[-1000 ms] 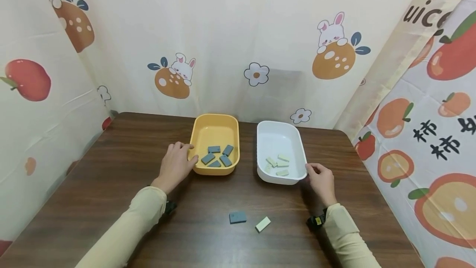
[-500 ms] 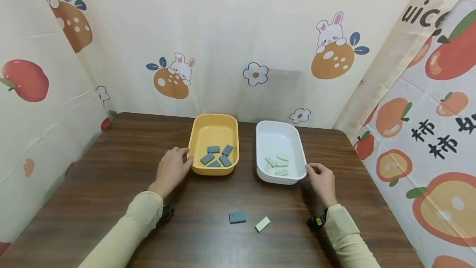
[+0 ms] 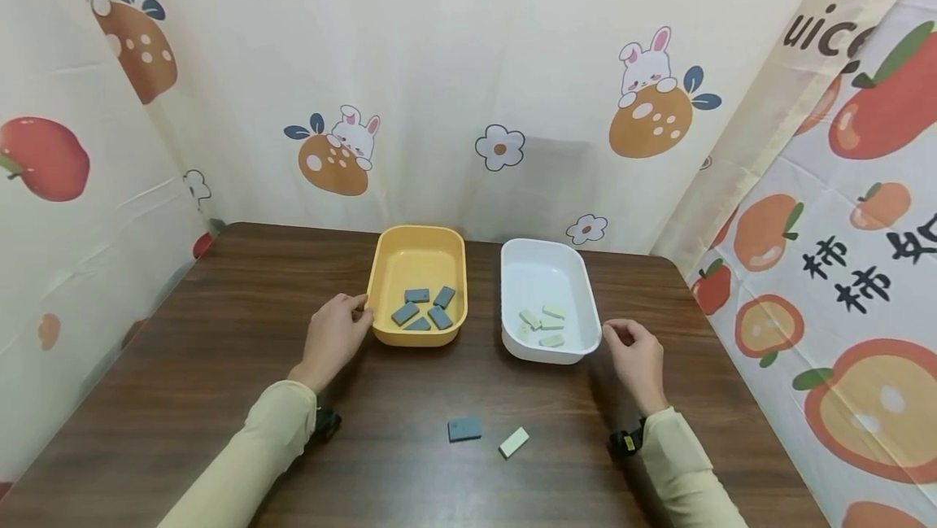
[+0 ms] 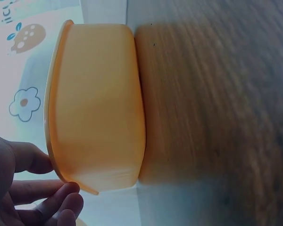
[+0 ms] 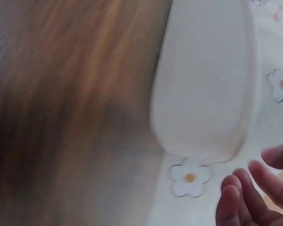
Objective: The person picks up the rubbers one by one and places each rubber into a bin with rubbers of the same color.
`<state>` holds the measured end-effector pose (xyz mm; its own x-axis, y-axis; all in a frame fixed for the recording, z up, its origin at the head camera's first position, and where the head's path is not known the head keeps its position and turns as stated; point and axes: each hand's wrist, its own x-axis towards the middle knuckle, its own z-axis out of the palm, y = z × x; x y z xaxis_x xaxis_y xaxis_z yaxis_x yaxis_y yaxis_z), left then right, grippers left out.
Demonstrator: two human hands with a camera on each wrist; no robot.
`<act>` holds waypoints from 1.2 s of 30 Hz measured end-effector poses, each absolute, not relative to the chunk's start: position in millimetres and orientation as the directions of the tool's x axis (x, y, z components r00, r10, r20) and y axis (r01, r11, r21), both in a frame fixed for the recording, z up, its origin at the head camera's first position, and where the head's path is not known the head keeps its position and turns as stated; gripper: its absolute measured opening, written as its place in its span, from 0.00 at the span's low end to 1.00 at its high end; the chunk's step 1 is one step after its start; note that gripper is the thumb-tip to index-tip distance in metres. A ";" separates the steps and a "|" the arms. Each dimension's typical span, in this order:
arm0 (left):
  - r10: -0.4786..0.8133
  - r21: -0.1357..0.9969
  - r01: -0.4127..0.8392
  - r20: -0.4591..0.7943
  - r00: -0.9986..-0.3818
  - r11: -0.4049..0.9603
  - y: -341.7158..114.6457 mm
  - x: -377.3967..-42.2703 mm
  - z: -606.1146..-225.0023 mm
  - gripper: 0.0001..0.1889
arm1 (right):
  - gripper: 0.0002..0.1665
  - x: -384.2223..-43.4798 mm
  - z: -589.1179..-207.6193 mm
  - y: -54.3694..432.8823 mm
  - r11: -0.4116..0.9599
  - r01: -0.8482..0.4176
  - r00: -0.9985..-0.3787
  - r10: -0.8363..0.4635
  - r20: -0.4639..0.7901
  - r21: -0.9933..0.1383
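Note:
At the left rim of a yellow bin (image 3: 416,264), my left hand (image 3: 333,341) pinches the edge between thumb and curled fingers. Several dark grey rectangular tiles (image 3: 405,314) lie inside that bin. To its right stands a white bin (image 3: 545,276) with several pale cream tiles (image 3: 552,341) in it. My right hand (image 3: 635,357) is just off the white bin's right rim. In the right wrist view its fingers (image 5: 262,181) are loosely bent, apart from the bin and holding nothing.
In front of the bins, a dark grey tile (image 3: 464,429) and a pale cream tile (image 3: 514,442) lie on the brown wooden table (image 3: 395,479). A printed curtain (image 3: 439,89) hangs behind the table's back edge and along both sides.
My left hand has drawn back leftward, its fingertips going from over the yellow bin's rim to its edge. My right hand has come slightly away from the white bin. The loose tiles have not moved.

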<state>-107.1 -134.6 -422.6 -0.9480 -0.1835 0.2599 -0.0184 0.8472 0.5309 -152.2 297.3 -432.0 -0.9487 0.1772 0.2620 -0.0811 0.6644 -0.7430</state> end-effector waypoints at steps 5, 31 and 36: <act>-0.185 0.528 -0.010 0.281 -0.942 0.849 -136.5 -107.8 -423.3 0.18 | 0.08 -141.1 -420.5 287.1 0.720 -0.226 -0.939 0.018 0.344 -0.656; -0.185 0.561 -0.016 0.245 -0.952 0.828 -135.6 -108.7 -425.3 0.18 | 0.09 -98.7 -416.5 236.1 0.601 -0.578 -0.797 -0.560 0.225 -0.552; -0.188 0.564 -0.016 0.248 -0.950 0.826 -136.0 -108.8 -425.3 0.18 | 0.11 -95.2 -417.9 231.9 0.597 -0.641 -0.738 -0.654 0.170 -0.483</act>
<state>-108.8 -136.0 -425.3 -0.9503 -0.1881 0.2480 -0.0164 0.8259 0.5636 -95.2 231.9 -417.9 -0.7375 -0.6535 0.1703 -0.6406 0.5970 -0.4830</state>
